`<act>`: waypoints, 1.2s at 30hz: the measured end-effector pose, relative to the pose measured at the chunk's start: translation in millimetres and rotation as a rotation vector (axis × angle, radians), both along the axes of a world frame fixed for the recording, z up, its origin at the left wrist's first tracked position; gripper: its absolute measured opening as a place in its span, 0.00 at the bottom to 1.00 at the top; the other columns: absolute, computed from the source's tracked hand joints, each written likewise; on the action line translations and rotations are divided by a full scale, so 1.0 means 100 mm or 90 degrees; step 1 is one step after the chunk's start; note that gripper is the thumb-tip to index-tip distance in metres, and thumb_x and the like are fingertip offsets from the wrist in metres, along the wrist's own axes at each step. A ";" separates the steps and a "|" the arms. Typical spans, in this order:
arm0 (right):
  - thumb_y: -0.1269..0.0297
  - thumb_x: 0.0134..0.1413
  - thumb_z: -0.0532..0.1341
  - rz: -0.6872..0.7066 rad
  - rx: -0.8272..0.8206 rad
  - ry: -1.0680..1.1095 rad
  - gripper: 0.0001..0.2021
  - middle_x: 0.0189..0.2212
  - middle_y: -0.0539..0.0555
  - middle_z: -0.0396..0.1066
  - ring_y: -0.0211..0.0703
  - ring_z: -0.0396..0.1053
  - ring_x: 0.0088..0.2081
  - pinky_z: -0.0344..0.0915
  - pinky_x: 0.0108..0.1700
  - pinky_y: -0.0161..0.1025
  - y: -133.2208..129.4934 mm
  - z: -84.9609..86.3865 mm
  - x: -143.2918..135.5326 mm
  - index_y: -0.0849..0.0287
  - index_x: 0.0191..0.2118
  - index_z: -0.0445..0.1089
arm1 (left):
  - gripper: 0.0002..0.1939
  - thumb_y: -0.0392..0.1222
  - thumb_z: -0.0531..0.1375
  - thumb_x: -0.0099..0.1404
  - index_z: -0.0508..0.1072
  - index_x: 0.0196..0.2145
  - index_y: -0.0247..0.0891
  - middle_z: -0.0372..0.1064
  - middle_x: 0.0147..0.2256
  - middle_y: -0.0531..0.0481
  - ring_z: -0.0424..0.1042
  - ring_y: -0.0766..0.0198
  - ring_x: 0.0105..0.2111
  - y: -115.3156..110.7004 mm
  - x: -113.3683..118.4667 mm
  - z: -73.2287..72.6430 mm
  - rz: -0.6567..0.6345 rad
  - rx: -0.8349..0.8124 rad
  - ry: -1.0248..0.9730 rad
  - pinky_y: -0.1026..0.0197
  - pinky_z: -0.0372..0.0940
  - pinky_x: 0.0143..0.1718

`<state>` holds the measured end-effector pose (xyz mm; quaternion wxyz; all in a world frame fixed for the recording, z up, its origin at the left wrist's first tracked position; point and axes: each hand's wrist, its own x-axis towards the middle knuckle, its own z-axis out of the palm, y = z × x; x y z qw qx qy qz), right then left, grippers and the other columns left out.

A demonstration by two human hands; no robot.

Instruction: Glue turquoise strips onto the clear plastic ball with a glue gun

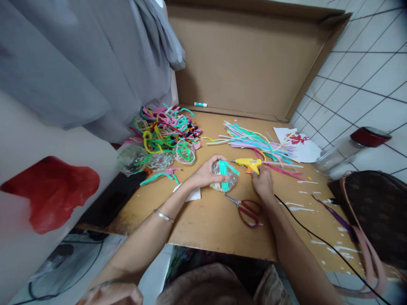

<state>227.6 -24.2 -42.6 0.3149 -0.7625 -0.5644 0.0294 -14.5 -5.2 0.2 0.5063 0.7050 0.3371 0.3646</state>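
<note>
My left hand (207,173) is closed around a clear, rounded plastic piece (217,186) with teal pipe cleaner strips (224,171) across it. A yellow glue gun (248,162) is gripped in my right hand (263,181), its nozzle pointing left, close to the strips. Red-handled scissors (249,212) lie on the table below, between my two forearms. A white piece of paper (193,195) is partly hidden under my left wrist.
Tangled colourful pipe cleaners (165,131) and clear plastic pieces (132,159) are at the back left. Straight pipe cleaners (251,142) lie behind the glue gun. A glass bottle (340,152), brown bag (375,212) and black cord (305,228) are at right.
</note>
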 end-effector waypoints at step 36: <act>0.64 0.61 0.56 0.394 0.329 0.082 0.08 0.35 0.53 0.76 0.42 0.73 0.39 0.68 0.44 0.42 -0.43 0.67 -0.64 0.54 0.37 0.74 | 0.31 0.46 0.69 0.47 0.64 0.47 0.37 0.65 0.36 0.53 0.65 0.64 0.36 -0.06 0.04 0.11 0.007 -0.018 -0.004 0.62 0.63 0.39</act>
